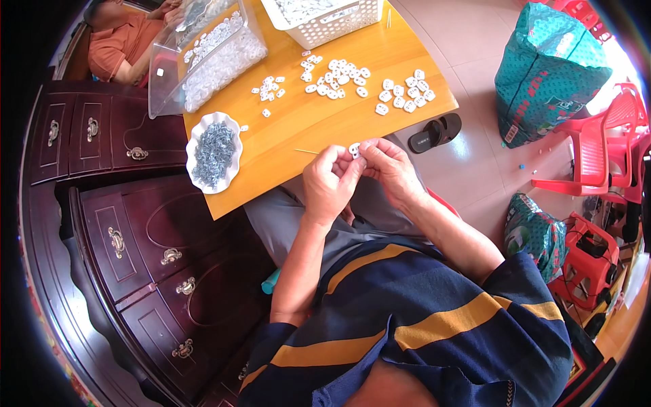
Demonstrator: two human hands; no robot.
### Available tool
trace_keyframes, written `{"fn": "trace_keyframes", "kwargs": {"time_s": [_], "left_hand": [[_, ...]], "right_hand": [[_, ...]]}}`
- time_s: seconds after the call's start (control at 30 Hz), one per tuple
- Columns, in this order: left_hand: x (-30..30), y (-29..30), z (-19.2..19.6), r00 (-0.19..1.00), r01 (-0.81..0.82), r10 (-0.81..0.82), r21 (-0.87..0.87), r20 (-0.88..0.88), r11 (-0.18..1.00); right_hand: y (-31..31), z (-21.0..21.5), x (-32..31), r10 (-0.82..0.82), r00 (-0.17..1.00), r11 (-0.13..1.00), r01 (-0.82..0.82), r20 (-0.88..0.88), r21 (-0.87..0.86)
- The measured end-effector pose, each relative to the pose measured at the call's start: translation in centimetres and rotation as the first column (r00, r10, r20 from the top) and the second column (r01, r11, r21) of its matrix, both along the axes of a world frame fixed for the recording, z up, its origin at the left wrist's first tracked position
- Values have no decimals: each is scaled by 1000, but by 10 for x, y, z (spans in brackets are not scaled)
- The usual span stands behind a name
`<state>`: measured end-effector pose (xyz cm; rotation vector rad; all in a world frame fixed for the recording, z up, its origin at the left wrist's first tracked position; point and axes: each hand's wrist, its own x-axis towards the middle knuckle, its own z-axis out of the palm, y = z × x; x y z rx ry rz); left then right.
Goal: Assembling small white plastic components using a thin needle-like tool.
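Note:
Near the table's front edge, my left hand [327, 182] and my right hand [393, 168] meet around a small white plastic piece [354, 149] with dark holes or spots. The fingertips of both hands are closed on it. A thin yellowish stick [306, 151] lies on the wooden table [285, 132] just left of my left hand. Farther left stands a white scalloped dish [236, 132] heaped with small grey metal parts [215, 154], probably screws. Beyond my hands are loose groups of similar white pieces [337, 76], with another cluster [410, 91] to the right.
A clear plastic bin [163, 95] of small translucent parts and a white perforated basket [332, 30] stand at the table's far side. Another person in an orange shirt [122, 47] sits far left. Dark drawers [122, 203], a slipper [434, 134], a teal bag [542, 74] and red chairs [586, 152] surround the table.

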<state>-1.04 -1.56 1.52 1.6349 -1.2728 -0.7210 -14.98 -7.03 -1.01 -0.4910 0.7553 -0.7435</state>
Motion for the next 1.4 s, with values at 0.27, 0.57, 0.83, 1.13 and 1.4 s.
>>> {"fn": "trace_keyframes", "kwargs": {"time_s": [0.27,0.57,0.83,1.13,1.4], "left_hand": [[-11,0,-10,939,-13,17,13,-344,1000],[-15,0,-13,904,-43,42,7,-425,999],[-8,-1,-13,904,-16,37,53,-427,998],[-9,0,-12,977,-109,85,-119,-193,987],[8,-4,11,973,144,-108,-174,202,974]], "right_hand": [[2,3,1,-40,999,999,40,17,-7],[3,1,3,-68,997,998,68,33,7],[3,2,3,-67,998,996,66,-19,-67],[0,3,-2,13,994,987,-30,-105,-157],[-1,5,-3,48,992,980,-69,-116,-184]]}}
